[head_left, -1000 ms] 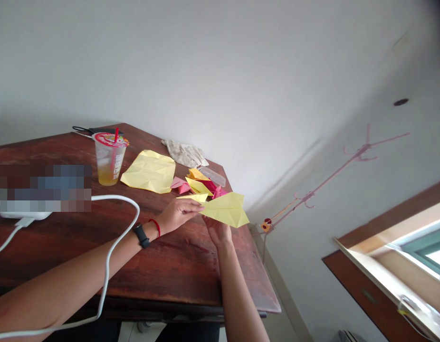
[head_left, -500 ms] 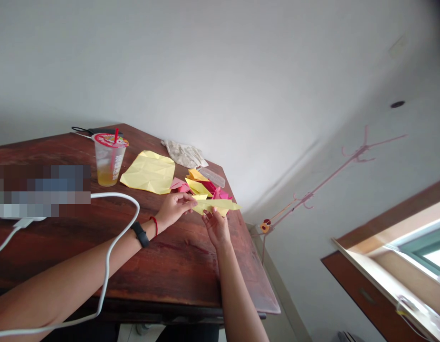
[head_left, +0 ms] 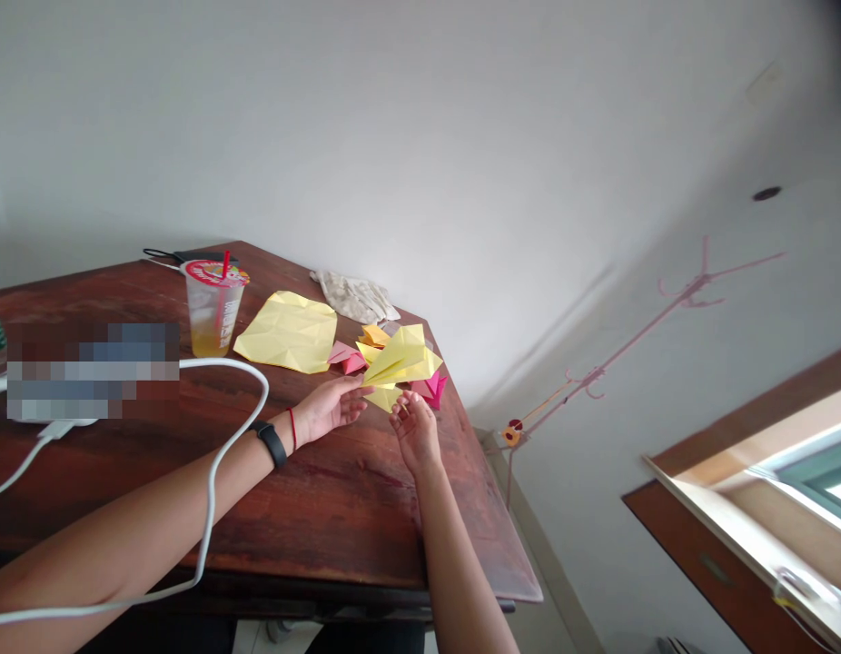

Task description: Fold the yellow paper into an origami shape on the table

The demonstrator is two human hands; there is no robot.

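Observation:
A folded yellow paper piece [head_left: 397,361] with pointed wings sits over a pile of folded paper, between my hands. My left hand [head_left: 329,407], with a black wristband [head_left: 271,444] and a red string on the wrist, has its fingertips at the paper's lower left edge. My right hand [head_left: 413,431] is just below the paper, with its fingers spread and their tips close to its lower point. Neither hand clearly grips it. The paper hides most of the pile.
On the dark wooden table [head_left: 311,509] lie a creased yellow sheet [head_left: 288,333], pink folded paper [head_left: 345,359] and a magenta piece [head_left: 430,388]. Behind them are a plastic cup with a red straw [head_left: 211,313] and a pale cloth [head_left: 352,297]. A white cable [head_left: 212,463] crosses my left arm.
The folded yellow paper has turned and now sits higher over the pile, no longer flat across my fingers. My hands have moved slightly apart, with the fingers more open.

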